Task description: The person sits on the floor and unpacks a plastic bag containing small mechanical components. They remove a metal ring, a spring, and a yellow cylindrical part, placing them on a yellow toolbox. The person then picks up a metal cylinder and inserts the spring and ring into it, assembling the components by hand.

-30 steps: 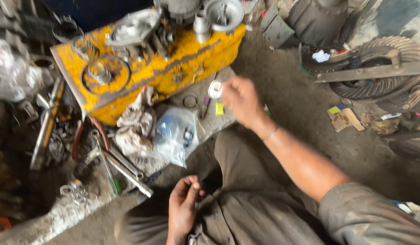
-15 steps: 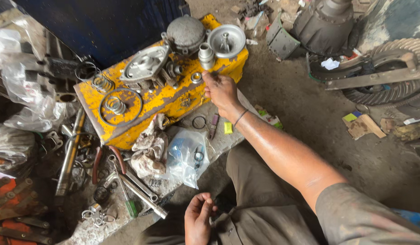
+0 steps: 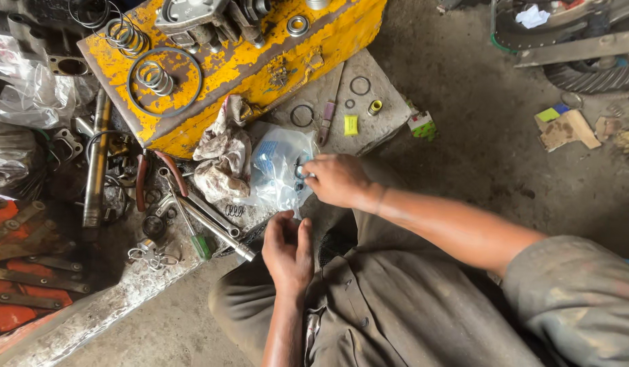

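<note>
My right hand reaches over a clear plastic bag of small parts on the concrete slab, its fingertips pinching at the bag's right edge. My left hand hovers just below the bag above my knee, fingers loosely curled and apart, holding nothing that I can see. A dirty rag lies left of the bag. Rubber rings and small yellow pieces lie on the slab beyond the bag.
A yellow metal block with springs, rings and metal parts stands at the back. Pliers, wrenches and a screwdriver lie to the left. A large gear sits at top right, with cardboard scraps on the floor.
My right hand has drawn back from the parts on the yellow block down to the plastic bag. My left hand has risen toward the bag. The view has tilted down and closer.
</note>
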